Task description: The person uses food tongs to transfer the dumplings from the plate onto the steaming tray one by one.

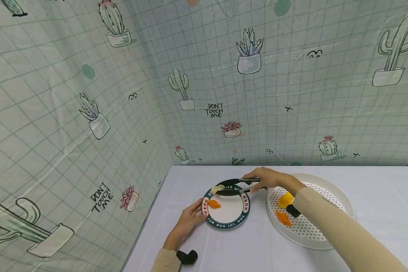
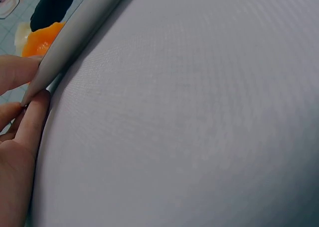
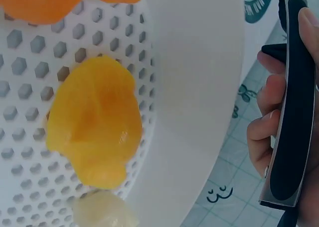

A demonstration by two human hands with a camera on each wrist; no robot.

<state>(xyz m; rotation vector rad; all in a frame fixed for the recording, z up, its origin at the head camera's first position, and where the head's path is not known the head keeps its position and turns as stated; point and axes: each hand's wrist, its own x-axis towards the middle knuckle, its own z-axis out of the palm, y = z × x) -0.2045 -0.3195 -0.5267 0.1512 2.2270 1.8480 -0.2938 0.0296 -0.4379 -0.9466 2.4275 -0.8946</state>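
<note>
My left hand (image 1: 189,217) pinches the left rim of a small plate (image 1: 225,226) with a dark green patterned border. Its fingers (image 2: 34,120) lie under the rim in the left wrist view. On the plate, near that hand, lies an orange piece (image 1: 213,204) of soft food. My right hand (image 1: 266,178) grips black-tipped tongs (image 1: 229,192) by the handles, over the plate's far side. A pale yellowish piece (image 1: 218,188) sits at the tips of the tongs. In the right wrist view the dark handle (image 3: 291,102) lies along curled fingers.
Right of the plate stands a large white perforated tray (image 1: 312,241), partly under my right forearm. It holds a yellow piece (image 1: 285,200), an orange piece (image 1: 283,218) and a pale piece (image 3: 104,209). A cactus-print cloth (image 1: 275,94) hangs behind the white table (image 1: 258,251).
</note>
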